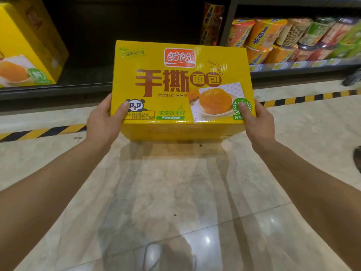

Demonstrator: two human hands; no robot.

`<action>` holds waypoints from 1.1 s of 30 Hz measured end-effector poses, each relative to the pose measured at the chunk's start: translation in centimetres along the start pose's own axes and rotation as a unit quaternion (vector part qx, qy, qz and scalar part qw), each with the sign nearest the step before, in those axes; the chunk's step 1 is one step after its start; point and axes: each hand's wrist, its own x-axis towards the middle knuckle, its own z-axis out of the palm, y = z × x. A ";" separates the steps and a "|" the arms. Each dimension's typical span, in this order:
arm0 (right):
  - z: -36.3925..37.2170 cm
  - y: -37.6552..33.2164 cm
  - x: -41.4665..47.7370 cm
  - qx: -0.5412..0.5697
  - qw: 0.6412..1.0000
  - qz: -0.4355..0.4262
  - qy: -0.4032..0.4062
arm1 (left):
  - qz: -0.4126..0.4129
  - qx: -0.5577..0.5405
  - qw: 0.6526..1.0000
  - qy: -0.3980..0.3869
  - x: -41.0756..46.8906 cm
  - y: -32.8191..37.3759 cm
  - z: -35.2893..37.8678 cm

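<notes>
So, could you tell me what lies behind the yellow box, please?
Behind the yellow box, which the left hand and right hand grip, stands a dark shelf. The box hides the shelf's middle and anything standing there.

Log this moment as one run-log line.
left hand: grips left end of yellow bread box | right hand: grips its right end | printed face: toward camera | ahead: low shelf, noodle cups

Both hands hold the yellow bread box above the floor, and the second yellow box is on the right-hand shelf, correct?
No. In the head view the second yellow box is on the left-hand shelf; left hand and right hand do hold the yellow bread box above the floor.
</notes>
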 end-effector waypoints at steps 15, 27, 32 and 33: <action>-2.8 0.7 -4.2 -0.006 0.999 -0.009 -0.041 | -0.009 0.046 0.999 0.013 -4.8 -1.0 -1.3; -6.8 4.5 -9.5 -0.078 0.984 0.000 -0.162 | -0.087 0.162 0.982 -0.051 -11.6 -2.2 -3.2; -7.1 5.8 -11.0 -0.140 0.976 0.048 -0.159 | -0.079 0.248 0.962 -0.085 -13.0 -4.0 -3.6; -7.1 6.1 -11.2 -0.154 0.973 0.060 -0.161 | -0.083 0.265 0.956 -0.092 -13.2 -4.5 -3.7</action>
